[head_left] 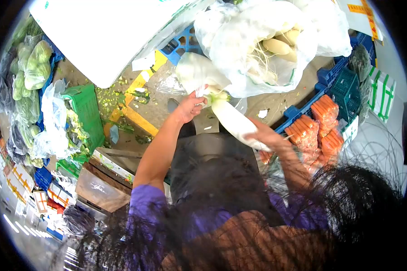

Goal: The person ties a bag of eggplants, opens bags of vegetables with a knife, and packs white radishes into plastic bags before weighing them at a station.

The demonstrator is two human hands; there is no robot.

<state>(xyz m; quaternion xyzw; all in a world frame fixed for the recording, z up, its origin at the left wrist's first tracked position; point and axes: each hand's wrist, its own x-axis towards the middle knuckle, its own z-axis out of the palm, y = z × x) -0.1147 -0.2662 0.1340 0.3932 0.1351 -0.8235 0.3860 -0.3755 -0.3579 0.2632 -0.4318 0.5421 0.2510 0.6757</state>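
Observation:
A long white daikon radish point(234, 119) slants in front of my body, its green-tinged top at the mouth of a clear plastic bag point(199, 72). My left hand point(192, 107) is closed on the bag's gathered edge, right beside that top. Around the daikon's lower end is my right hand point(263, 134), slightly blurred, with its fingers on the radish. What the bag holds looks white and is hard to make out. Beyond it stands a large, open plastic bag point(239, 54) with several rooted daikons point(278, 46) showing inside.
Bagged carrots point(303, 128) lie at the right by blue and green crates point(346, 92). A green crate point(83, 119) and bagged green vegetables point(36, 67) are on the left. A white surface point(104, 36) fills the upper left. Leaf scraps litter the floor point(108, 101) around yellow tape.

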